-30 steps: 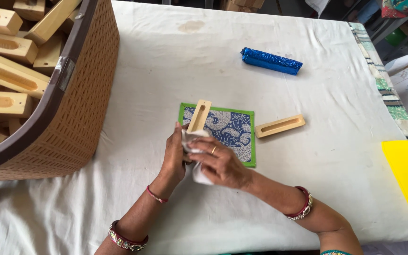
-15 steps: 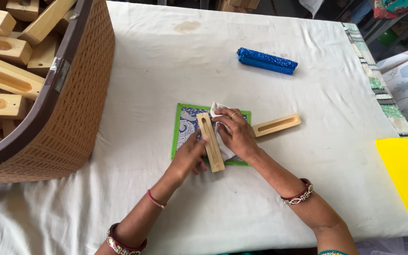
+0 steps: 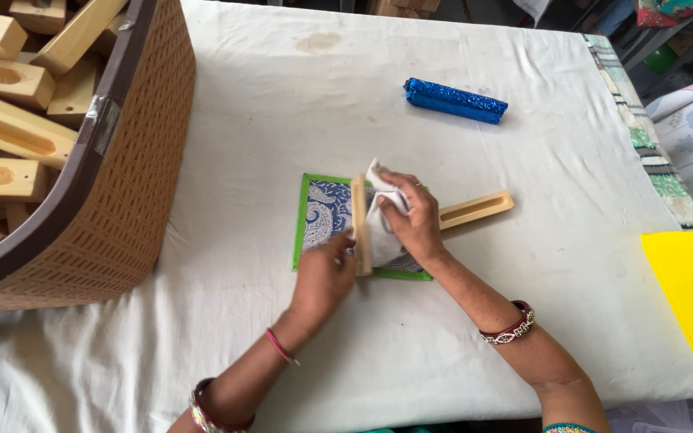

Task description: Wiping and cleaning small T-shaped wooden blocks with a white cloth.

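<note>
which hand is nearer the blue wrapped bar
Right. The right hand sits below the blue wrapped bar, holding a white cloth; the left hand is lower and farther left.

A long, shiny blue foil-wrapped package (image 3: 455,100) lies on the white-clothed bench (image 3: 282,104), toward the far side. No labels, signs or screens show.

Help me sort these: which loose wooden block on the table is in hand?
The wooden block on the patterned mat, held by the left hand; the other block lies untouched.
</note>
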